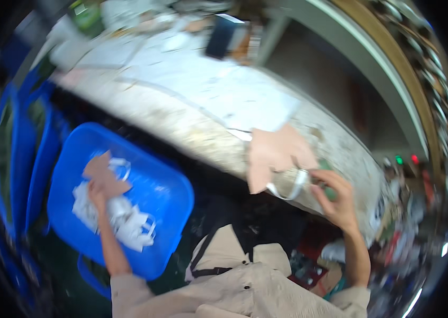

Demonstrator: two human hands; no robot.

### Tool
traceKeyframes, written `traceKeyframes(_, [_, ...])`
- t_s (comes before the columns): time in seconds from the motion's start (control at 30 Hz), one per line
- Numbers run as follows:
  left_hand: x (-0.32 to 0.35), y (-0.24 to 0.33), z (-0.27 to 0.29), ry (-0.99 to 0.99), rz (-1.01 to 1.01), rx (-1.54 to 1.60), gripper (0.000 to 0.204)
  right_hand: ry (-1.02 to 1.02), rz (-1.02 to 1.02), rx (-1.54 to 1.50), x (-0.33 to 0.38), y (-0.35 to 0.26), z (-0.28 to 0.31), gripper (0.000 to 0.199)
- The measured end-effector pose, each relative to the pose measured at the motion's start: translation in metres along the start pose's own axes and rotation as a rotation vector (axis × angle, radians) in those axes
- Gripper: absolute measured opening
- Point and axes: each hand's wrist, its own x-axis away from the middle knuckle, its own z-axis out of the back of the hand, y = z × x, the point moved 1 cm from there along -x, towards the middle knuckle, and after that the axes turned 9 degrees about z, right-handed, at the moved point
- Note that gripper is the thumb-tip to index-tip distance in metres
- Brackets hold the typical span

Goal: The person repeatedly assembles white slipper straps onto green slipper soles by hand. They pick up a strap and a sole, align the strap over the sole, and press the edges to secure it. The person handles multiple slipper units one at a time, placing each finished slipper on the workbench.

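Observation:
My left hand [97, 195] is inside the blue plastic basket [173, 183], closed on a flat tan cut piece [108, 176] with a notched outline. White looped strips [128, 220] lie heaped beneath it; motion blurs their details. On the right, my right hand [339, 199] reaches to the near edge of the worktable, thumb and index finger at the corner of another tan piece [277, 151]. That piece lies partly on the table, and a white curved strip [294, 192] runs along its lower side. The fingers appear to pinch the corner by the strip's end.
White sheets [218, 93] cover much of the worktable [165, 111]. Toward the back stands a dark box [221, 37]. More blue baskets [38, 159] stand at the left. A pale curved frame [393, 79] rises at the right, and clutter [399, 228] fills the lower right.

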Motion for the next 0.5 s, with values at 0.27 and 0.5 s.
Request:
traceKeyframes(0.27, [0.078, 0.401, 0.056, -0.238, 0.012, 0.175, 0.04, -0.043, 0.361, -0.271, -0.018, -0.029, -0.045, 0.042])
traceKeyframes(0.5, [0.125, 0.549, -0.025, -0.693, -0.14, 0.323, 0.037, -0.28, 0.136, -0.656, -0.052, -0.065, -0.059, 0.068])
